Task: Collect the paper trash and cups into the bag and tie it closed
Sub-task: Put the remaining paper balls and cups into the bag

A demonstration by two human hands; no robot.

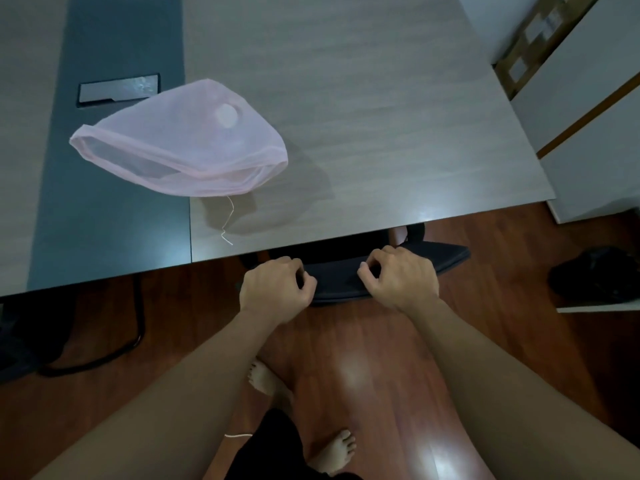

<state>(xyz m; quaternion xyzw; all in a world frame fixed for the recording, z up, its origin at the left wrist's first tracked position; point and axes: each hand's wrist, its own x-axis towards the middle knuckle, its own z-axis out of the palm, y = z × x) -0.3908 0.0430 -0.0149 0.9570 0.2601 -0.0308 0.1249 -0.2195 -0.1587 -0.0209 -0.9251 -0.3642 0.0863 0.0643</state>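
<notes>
Bag (180,147), pink and see-through, lay on the grey bench (381,116), near its front edge and partly over the dark strip in the bench. Its mouth was open and faced left. One small round pale thing (227,114) showed through the thin cloth. I could not tell what it was. A thin string (228,220) hung from the bag onto the bench. No paper or cups could be seen on the bench. The left hand (273,292) and the right hand (398,278) hung in front of the bench, above a dark chair (339,275). Both hands had their fingers curled in with nothing in their grip. It looked like the tying step came next. That would call for reaching to the bag, finding the string, and pulling the mouth shut.
</notes>
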